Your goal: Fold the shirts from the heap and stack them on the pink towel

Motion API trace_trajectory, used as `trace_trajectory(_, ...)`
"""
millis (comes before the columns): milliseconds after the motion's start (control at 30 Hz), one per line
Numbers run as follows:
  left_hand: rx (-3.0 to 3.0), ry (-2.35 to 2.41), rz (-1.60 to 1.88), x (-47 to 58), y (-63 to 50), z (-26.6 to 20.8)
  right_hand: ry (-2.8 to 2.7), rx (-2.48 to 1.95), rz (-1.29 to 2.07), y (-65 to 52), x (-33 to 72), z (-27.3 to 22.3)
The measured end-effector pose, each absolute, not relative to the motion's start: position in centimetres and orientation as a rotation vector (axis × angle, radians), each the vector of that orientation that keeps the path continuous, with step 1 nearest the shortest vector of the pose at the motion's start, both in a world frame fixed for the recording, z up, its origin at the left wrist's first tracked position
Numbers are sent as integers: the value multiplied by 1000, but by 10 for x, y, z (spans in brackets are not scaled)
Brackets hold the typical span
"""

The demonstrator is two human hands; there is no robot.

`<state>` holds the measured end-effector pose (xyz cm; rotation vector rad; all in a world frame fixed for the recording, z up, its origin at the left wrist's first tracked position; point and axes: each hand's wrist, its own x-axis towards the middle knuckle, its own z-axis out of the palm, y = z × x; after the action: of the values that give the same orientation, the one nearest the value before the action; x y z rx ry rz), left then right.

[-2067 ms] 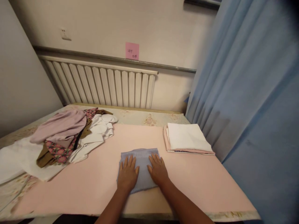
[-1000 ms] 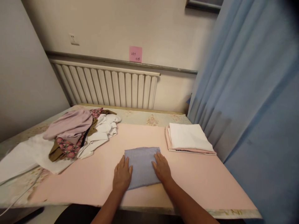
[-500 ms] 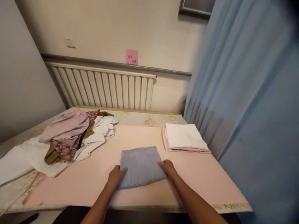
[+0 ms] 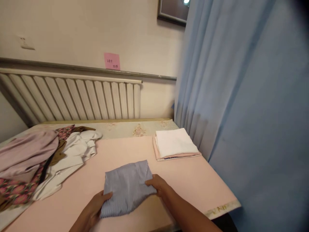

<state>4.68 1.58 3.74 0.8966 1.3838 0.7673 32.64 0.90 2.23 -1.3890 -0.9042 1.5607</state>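
Note:
A blue, finely ribbed piece of cloth point(image 4: 127, 187), folded into a rough rectangle, is held between my two hands over the pink sheet point(image 4: 120, 151). My left hand point(image 4: 98, 203) grips its left edge, thumb on top and fingers underneath. On the opposite edge, my right hand point(image 4: 160, 187) pinches it the same way. The cloth's near edge sags a little in the middle. Farther back to the right lies a neat stack of folded cloths point(image 4: 176, 143), white on top with pink layers below.
A loose heap of clothes point(image 4: 31, 151) in mauve, white, brown and floral print spreads at the left. Behind the bed stands a white radiator point(image 4: 84, 96), with a pink note point(image 4: 112, 61) above it. A blue curtain point(image 4: 229, 112) hangs down the right side.
My view has swung to the right, so the room's contents sit farther left in the picture. Both hands still hold the blue cloth, which now looks tilted and raised.

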Motion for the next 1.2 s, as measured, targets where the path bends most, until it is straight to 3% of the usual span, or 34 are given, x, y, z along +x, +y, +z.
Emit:
trace_trajectory(267,869,1119,743,92,41,100,-927,-1192,1552,26,392,88)
trace_trajectory(633,1292,853,974,294,163,162,-1016,-1283,1133,103,592,166)
trace_trajectory(767,1347,868,950,355,202,149,-1019,-1425,985,125,651,156)
trace_trajectory(1033,1360,1312,591,405,212,59,-1014,-1900,716,125,687,69)
trace_trajectory(1200,1485,1448,504,407,214,52,-1104,-2063,533,125,689,61)
